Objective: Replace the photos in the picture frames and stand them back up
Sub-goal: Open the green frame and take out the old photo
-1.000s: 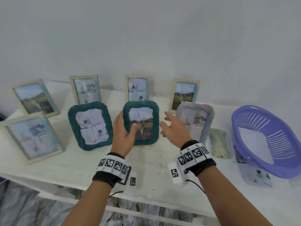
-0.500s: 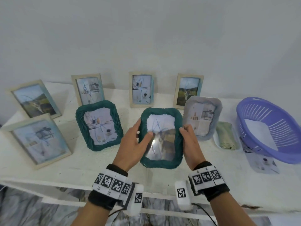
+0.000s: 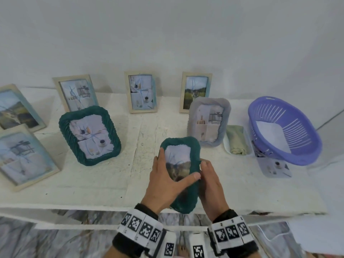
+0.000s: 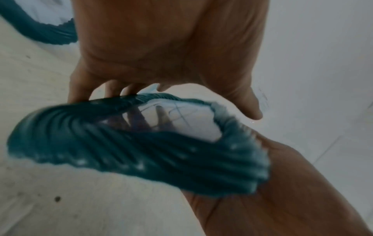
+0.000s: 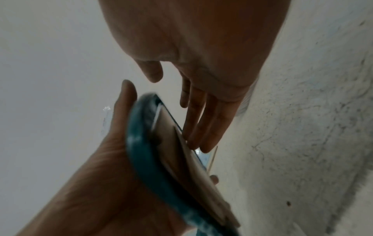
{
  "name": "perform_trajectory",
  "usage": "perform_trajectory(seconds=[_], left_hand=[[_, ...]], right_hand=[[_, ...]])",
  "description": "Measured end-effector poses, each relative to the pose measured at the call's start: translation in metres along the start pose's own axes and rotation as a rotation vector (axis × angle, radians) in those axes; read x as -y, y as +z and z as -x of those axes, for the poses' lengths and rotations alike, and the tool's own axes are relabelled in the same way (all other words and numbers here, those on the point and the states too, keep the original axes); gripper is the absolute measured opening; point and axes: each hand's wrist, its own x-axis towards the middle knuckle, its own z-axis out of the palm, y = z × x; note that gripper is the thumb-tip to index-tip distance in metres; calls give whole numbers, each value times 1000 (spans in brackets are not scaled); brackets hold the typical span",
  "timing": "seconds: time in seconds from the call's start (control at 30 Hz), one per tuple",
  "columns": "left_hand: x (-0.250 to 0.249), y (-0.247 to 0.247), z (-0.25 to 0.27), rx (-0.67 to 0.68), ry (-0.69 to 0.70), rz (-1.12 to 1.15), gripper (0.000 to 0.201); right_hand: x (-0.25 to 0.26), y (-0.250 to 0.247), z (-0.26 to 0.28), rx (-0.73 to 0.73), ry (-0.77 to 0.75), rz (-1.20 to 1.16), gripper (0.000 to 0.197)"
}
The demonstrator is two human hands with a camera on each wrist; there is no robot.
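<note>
A dark teal ribbed picture frame with a landscape photo is held tilted above the white table's front edge. My left hand grips its left side, with the thumb lying across the lower glass. Behind its right side, my right hand has straight fingers touching the brown backboard, thumb apart. In the left wrist view the teal frame sits blurred between both hands. The frame's stand is hidden.
A second teal frame and a grey frame stand on the table. Several pale wooden frames line the back and left. At the right sit a purple basket, a folded green cloth and a loose photo.
The teal frame left its standing spot and came toward me, now tilted over the table's front edge. My left thumb slid across the glass; my right hand went behind the frame.
</note>
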Motion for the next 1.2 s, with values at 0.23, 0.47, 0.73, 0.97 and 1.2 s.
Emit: perform_trajectory(seconds=[0.23, 0.47, 0.73, 0.97, 1.2], left_hand=[[-16, 0, 11, 174, -36, 419, 115], [9, 4, 6, 63, 46, 535, 101], [55, 3, -8, -224, 77, 343, 15], [59, 19, -14, -197, 60, -62, 31], [68, 27, -24, -183, 109, -464, 96]], right_hand=[[4, -15, -6, 3, 66, 146, 32], [-10, -35, -9, -47, 109, 294, 20], [-21, -74, -13, -202, -8, 751, 12], [-19, -88, -11, -123, 33, 1114, 12], [-6, -86, -28, -83, -62, 1236, 30]])
